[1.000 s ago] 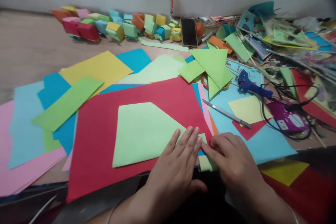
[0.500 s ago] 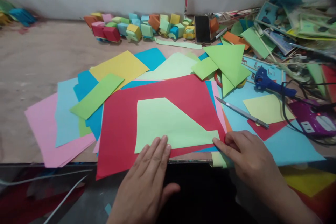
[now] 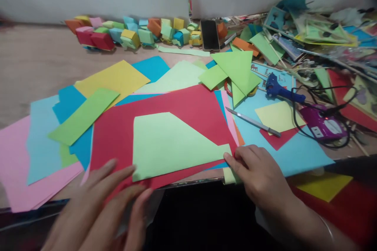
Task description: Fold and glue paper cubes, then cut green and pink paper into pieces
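Observation:
A pale green paper piece (image 3: 167, 145) with a slanted upper edge lies on a red sheet (image 3: 118, 129). My left hand (image 3: 103, 208) is slightly blurred, its fingers spread over the red sheet's lower left, with one fingertip near the green piece's lower left corner. At the green piece's narrow right end, my right hand (image 3: 262, 172) has its index fingertip on the corner, and the other fingers are curled; whether they pinch the paper is hard to see.
A cutter knife (image 3: 253, 121), a blue glue gun (image 3: 282, 90) and a purple device (image 3: 324, 123) lie on the right. Folded paper blocks (image 3: 129, 37) and a phone (image 3: 210, 35) line the back. Coloured sheets (image 3: 114, 78) spread left; scraps (image 3: 318, 31) pile at the back right.
My left hand has lifted off the green piece and moved left, its fingers spreading. My right hand stays at the green piece's right end. The whole view has shifted, so things appear further left.

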`<state>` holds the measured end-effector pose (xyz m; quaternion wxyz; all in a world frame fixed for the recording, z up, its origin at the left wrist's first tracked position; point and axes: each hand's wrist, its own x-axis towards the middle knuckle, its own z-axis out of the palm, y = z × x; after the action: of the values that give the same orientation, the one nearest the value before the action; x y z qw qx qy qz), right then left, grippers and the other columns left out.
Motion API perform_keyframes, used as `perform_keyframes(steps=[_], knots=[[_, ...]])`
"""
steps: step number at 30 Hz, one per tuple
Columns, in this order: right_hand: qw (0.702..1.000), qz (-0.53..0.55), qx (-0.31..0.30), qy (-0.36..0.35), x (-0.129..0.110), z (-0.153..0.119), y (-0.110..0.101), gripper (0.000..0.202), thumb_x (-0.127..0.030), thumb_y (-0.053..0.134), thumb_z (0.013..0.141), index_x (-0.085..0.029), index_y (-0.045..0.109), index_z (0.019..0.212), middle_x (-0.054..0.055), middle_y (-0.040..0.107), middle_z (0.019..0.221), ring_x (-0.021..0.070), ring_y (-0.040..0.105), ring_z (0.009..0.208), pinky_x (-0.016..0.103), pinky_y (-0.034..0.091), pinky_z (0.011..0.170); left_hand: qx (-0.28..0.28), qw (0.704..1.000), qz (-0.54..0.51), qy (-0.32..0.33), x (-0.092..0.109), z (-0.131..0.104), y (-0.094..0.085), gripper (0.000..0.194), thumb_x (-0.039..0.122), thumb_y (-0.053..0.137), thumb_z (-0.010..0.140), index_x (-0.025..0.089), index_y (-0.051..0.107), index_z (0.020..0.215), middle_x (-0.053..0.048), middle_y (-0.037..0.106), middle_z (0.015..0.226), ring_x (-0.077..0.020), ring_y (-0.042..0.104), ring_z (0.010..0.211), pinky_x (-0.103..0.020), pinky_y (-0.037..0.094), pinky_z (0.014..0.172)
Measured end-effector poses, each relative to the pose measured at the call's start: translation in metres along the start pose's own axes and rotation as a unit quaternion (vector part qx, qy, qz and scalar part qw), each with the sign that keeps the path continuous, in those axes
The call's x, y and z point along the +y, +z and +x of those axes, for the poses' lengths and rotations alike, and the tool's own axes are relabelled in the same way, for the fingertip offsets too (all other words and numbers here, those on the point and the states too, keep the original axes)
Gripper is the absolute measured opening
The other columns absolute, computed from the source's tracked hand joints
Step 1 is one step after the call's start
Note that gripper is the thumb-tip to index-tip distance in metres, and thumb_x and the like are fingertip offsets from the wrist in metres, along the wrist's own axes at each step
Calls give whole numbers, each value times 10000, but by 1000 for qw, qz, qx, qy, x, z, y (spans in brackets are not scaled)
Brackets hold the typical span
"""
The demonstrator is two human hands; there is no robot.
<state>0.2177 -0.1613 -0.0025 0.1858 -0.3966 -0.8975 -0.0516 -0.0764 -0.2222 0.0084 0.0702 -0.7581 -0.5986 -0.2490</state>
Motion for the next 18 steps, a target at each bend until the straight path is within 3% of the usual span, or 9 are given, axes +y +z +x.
perform_keyframes(steps=[1, 2, 3, 5, 8, 11, 14, 16, 18], knots=[[1000, -5, 3, -3, -1, 1, 0, 252, -66, 459, 965, -85, 690, 1064, 103, 617, 823, 214, 480, 791, 331, 325, 648, 6, 1000, -27, 10, 11, 14, 8, 711, 172, 592, 892, 412, 336, 1511, 105, 437, 1544, -283, 515, 1338, -484, 420, 1163], [1000, -9, 5, -6, -2, 1, -1, 246, -69, 466, 963, -74, 689, 1064, 106, 622, 821, 219, 482, 795, 334, 330, 650, 4, 996, -62, 69, 23, 27, 18, 641, 163, 554, 919, 343, 371, 1506, 30, 502, 1506, -272, 481, 1375, -457, 427, 1152], [1000, -14, 6, -9, -4, 1, -2, 248, -68, 465, 961, -63, 688, 1072, 108, 625, 815, 221, 482, 793, 338, 334, 652, -52, 989, -71, 121, 34, 39, 29, 598, 187, 528, 949, 312, 362, 1510, -14, 493, 1520, -275, 404, 1433, -478, 389, 1170], [1000, -21, 5, -8, -8, 0, -4, 267, -63, 457, 959, -49, 679, 1108, 111, 635, 817, 223, 483, 790, 344, 342, 659, -106, 976, -49, 183, 50, 55, 50, 454, 398, 472, 990, 352, 469, 1441, -17, 504, 1515, -340, 380, 1439, -618, 299, 1167], [1000, -31, -2, -1, -10, -6, -9, 293, -65, 444, 958, -47, 668, 1146, 111, 647, 841, 229, 489, 796, 357, 353, 662, -142, 973, -3, 181, 57, 58, 70, 506, 578, 411, 961, 393, 494, 1424, -61, 469, 1539, -432, 403, 1397, -766, 238, 1083], [999, -29, 9, 23, 3, -13, -16, 266, -81, 443, 958, -85, 695, 1042, 90, 634, 812, 222, 493, 772, 362, 370, 652, -154, 971, 11, 182, 53, 51, 72, 534, 580, 387, 962, 386, 459, 1455, -109, 420, 1566, -473, 379, 1395, -805, 230, 1036], [994, -27, 64, 86, 32, -14, -21, 244, -59, 469, 935, -158, 688, 899, 86, 636, 886, 218, 531, 839, 364, 433, 728, -154, 968, 14, 195, 49, 50, 69, 535, 583, 381, 958, 406, 449, 1458, -142, 427, 1554, -514, 400, 1364, -830, 273, 968], [985, -85, 77, 125, 55, -10, -20, 253, -60, 464, 936, -159, 682, 1018, 128, 637, 1069, 247, 545, 973, 396, 453, 823, -153, 969, 14, 192, 49, 52, 68, 518, 575, 381, 959, 428, 450, 1451, -146, 440, 1544, -532, 409, 1352, -836, 303, 929], [978, -142, 48, 144, 72, -2, -14, 276, -100, 468, 957, -132, 645, 1166, 162, 623, 1155, 269, 537, 1032, 405, 449, 832, -157, 971, 18, 182, 48, 55, 68, 505, 553, 368, 970, 424, 455, 1450, -143, 442, 1544, -535, 396, 1361, -831, 319, 920]])
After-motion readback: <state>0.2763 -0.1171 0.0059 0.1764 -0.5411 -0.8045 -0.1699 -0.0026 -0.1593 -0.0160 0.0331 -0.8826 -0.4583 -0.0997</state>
